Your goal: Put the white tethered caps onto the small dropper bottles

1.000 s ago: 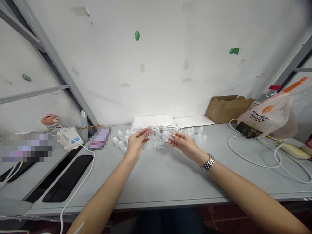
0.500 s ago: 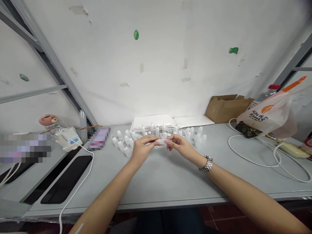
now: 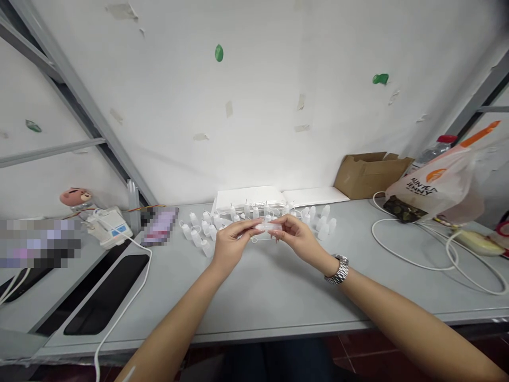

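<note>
we work at a grey desk [image 3: 274, 302], where small translucent bottles [image 3: 206, 248] stand mostly in an arc beyond our hands, seemingly placed so each is within easy reach. our left hand [image 3: 233, 241] and right hand [image 3: 300, 239] meet before them, fingertips clamped on opposite ends of a held bottle [image 3: 268, 226], which lies sideways between them, probably to steady it. just below it shows a thin looped strip [image 3: 254, 240]; we cannot tell whether they join.

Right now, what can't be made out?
All in the head view:
Translucent piece: ends covered by the left hand and right hand.
Some small bottles: partly hidden behind the hands.
Cardboard box: inside hidden by its walls.
Purplish rectangle left of the bottles: detail lost to pixelation.
</note>
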`<state>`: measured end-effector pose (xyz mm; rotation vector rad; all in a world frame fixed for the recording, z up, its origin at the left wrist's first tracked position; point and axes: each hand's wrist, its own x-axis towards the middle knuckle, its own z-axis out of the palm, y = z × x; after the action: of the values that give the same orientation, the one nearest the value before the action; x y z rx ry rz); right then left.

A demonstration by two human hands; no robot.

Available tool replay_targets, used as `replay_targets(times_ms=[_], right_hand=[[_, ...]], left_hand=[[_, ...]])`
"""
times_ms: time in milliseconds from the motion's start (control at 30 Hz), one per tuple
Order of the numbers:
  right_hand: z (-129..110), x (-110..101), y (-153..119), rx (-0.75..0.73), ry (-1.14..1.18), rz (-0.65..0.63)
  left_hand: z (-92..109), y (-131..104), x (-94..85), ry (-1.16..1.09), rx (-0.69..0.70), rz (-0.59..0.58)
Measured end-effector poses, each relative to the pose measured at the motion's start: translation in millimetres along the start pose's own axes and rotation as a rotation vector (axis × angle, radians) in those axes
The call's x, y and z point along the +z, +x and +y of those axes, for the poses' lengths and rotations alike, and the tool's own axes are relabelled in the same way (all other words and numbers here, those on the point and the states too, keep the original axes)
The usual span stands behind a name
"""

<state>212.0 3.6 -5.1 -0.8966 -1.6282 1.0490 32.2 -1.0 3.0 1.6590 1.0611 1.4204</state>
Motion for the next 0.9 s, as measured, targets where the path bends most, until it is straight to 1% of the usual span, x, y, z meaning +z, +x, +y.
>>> replay_targets(times_ms=[67,100,200,300,367,433,533,633,700,800,833,900], right_hand=[[-1.4,-0.8,-0.4,0.001,0.028,-0.008],[-2.4,-1.3,-0.8,0.000,0.026,-0.008],[-5.1,-2.4,-2.1,-0.003,-0.043,0.001],[-5.4,-2.6,-2.0,0.007,-0.069,-0.004],[-5.0,-2.4,-1.0,0.041,-0.041,-0.053],[-4.7,-2.1,0.3,0.085,-0.039,-0.101],[-4.2,-1.5,2.3,0.152,-0.079,-0.116],[-1.9,-1.5,3.8,0.203,-0.047,-0.117],[0.5,-2.0,4.3,0.198,-0.014,-0.125],[2.4,-2.7,3.9,0.148,-0.008,-0.130],[2.1,-2.9,3.6,0.134,-0.018,-0.127],[0.3,-2.9,2.8,0.125,-0.049,-0.123]], left_hand=[[0.1,1.8,-2.3,0.028,-0.003,-0.013],[0.1,2.6,-3.8,0.071,0.018,-0.023],[-0.7,4.3,-7.8,0.246,0.177,-0.054],[-3.0,4.8,-9.9,0.348,0.339,-0.058],[-5.2,5.1,-10.5,0.375,0.405,-0.061],[-7.7,5.4,-10.8,0.393,0.439,-0.082],[-11.6,5.7,-10.4,0.427,0.441,-0.121],[-13.9,5.6,-9.0,0.471,0.388,-0.114],[-13.7,5.4,-8.2,0.478,0.310,-0.106],[-12.0,5.1,-7.6,0.441,0.188,-0.106],[-11.7,5.0,-7.6,0.429,0.168,-0.107],[-12.0,4.7,-7.5,0.430,0.175,-0.104]])
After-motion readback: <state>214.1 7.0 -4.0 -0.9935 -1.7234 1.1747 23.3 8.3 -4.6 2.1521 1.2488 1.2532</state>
